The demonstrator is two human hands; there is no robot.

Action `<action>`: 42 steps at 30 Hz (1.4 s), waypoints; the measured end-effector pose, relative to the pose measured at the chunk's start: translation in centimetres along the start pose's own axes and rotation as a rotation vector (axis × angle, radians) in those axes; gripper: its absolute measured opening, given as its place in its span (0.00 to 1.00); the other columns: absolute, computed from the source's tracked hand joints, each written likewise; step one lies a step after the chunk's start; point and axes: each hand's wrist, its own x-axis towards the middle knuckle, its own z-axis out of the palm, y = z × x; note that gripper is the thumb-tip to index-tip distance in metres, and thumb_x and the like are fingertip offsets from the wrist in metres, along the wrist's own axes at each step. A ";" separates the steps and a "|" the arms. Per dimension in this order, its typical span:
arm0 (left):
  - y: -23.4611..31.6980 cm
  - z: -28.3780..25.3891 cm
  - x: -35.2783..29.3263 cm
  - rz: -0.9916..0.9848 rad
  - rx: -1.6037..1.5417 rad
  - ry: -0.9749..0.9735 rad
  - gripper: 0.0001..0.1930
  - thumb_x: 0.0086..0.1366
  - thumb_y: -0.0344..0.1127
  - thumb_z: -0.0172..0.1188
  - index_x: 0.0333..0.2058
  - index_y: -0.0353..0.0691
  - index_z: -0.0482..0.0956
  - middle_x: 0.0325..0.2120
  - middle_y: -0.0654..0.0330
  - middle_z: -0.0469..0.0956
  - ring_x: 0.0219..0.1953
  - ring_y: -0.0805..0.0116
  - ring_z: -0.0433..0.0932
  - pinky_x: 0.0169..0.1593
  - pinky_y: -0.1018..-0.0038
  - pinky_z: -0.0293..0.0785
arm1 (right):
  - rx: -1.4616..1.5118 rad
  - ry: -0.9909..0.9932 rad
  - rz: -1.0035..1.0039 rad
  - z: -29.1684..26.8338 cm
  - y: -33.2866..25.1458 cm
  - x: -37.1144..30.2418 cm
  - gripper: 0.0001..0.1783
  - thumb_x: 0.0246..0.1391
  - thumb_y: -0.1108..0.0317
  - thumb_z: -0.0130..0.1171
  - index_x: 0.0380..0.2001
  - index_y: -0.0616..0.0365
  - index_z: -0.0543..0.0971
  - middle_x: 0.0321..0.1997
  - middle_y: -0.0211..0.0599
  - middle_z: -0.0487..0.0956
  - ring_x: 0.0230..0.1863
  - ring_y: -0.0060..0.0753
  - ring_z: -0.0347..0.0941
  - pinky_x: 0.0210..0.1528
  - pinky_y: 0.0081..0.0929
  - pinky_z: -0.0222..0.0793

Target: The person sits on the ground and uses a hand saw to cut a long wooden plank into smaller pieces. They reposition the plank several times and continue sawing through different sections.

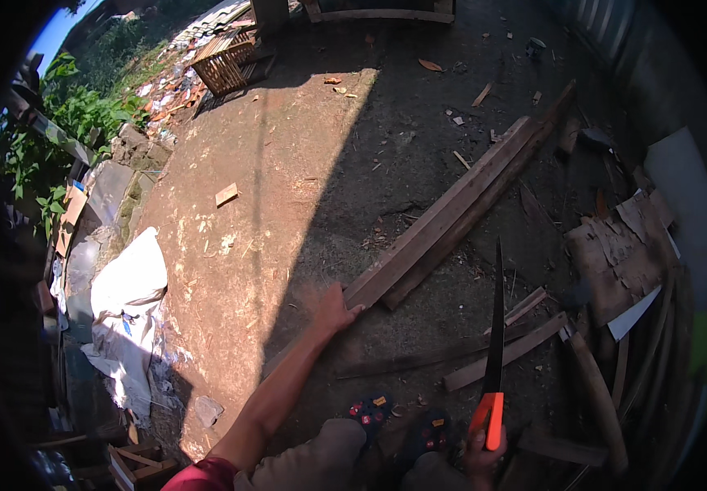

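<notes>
My left hand [335, 311] is closed on the near end of a long wooden plank [435, 221], its thumb lying along the top. Its fingers are partly hidden. The plank slants away to the far right, beside and partly over a second, darker beam [461, 252]. At the lower right, my right hand [483, 458] grips a handsaw by its orange handle [488, 417]. The saw's dark blade [496, 327] points away from me, upright in the view and apart from the plank.
Loose wood strips [505, 352] lie near my feet. Wood scraps and a peeling board [619, 237] line the right wall. A white sack [128, 286] lies at left, a slatted wooden crate [222, 65] far left. One small wood offcut [226, 194] sits on the sunlit concrete.
</notes>
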 end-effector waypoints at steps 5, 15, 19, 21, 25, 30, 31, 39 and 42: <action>1.2 0.0 0.0 -0.015 0.038 -0.092 0.36 0.54 0.47 0.77 0.52 0.34 0.66 0.42 0.39 0.80 0.47 0.39 0.81 0.50 0.54 0.76 | 0.031 -0.024 -0.084 0.3 -2.2 3.1 0.15 0.60 0.58 0.59 0.31 0.62 0.75 0.22 0.37 0.72 0.23 0.33 0.71 0.29 0.33 0.67; 1.4 1.4 -2.0 0.062 0.079 -0.160 0.29 0.54 0.48 0.74 0.48 0.38 0.73 0.39 0.40 0.82 0.43 0.35 0.81 0.46 0.50 0.76 | 0.178 -0.238 -0.030 3.3 -2.4 7.5 0.11 0.59 0.66 0.62 0.31 0.66 0.78 0.20 0.35 0.71 0.22 0.25 0.68 0.27 0.27 0.65; 3.8 0.3 -5.2 0.092 0.039 -0.157 0.24 0.55 0.43 0.73 0.45 0.37 0.75 0.38 0.39 0.81 0.43 0.34 0.80 0.46 0.49 0.76 | 0.115 -0.191 -0.139 2.8 -0.3 7.0 0.13 0.57 0.64 0.64 0.30 0.65 0.78 0.20 0.37 0.72 0.20 0.30 0.70 0.26 0.30 0.66; 1.8 0.3 -7.0 0.109 -0.016 -0.141 0.26 0.56 0.42 0.72 0.50 0.39 0.75 0.38 0.38 0.81 0.44 0.35 0.80 0.46 0.49 0.76 | 0.102 -0.235 -0.121 2.4 -1.1 6.7 0.14 0.55 0.63 0.65 0.30 0.64 0.78 0.20 0.37 0.73 0.20 0.32 0.71 0.26 0.31 0.67; -2.6 -0.3 -8.3 0.126 0.022 -0.157 0.30 0.56 0.42 0.71 0.55 0.40 0.73 0.40 0.39 0.81 0.44 0.37 0.81 0.47 0.50 0.76 | 0.055 -0.260 -0.157 2.4 -2.8 5.9 0.14 0.54 0.61 0.67 0.29 0.62 0.78 0.19 0.35 0.75 0.20 0.32 0.76 0.26 0.30 0.72; -2.6 -1.4 -8.7 0.094 0.112 -0.170 0.32 0.56 0.44 0.72 0.57 0.40 0.73 0.42 0.40 0.81 0.46 0.38 0.80 0.49 0.52 0.76 | 0.228 -0.363 -0.002 3.7 -2.5 5.1 0.13 0.56 0.62 0.68 0.30 0.61 0.78 0.18 0.32 0.77 0.20 0.26 0.77 0.26 0.29 0.73; -2.6 -1.3 -8.5 0.075 0.136 -0.190 0.32 0.56 0.44 0.72 0.58 0.40 0.72 0.42 0.41 0.81 0.47 0.38 0.80 0.50 0.52 0.76 | 0.226 -0.373 -0.016 4.2 -2.7 5.4 0.13 0.56 0.62 0.68 0.30 0.61 0.79 0.19 0.32 0.77 0.20 0.27 0.77 0.25 0.29 0.73; 1.9 -1.3 -5.8 -0.006 0.082 -0.301 0.42 0.60 0.65 0.64 0.67 0.47 0.67 0.48 0.39 0.81 0.53 0.39 0.79 0.57 0.55 0.75 | 0.250 -0.368 0.036 6.3 1.3 4.6 0.18 0.51 0.58 0.70 0.35 0.64 0.81 0.23 0.32 0.77 0.26 0.22 0.74 0.30 0.28 0.70; 2.1 -1.3 -5.2 -0.005 0.019 -0.326 0.41 0.64 0.68 0.59 0.67 0.48 0.68 0.50 0.39 0.81 0.55 0.39 0.79 0.59 0.55 0.74 | 0.284 -0.449 0.197 6.0 1.4 4.6 0.18 0.53 0.58 0.69 0.37 0.65 0.82 0.24 0.30 0.77 0.27 0.21 0.74 0.31 0.27 0.70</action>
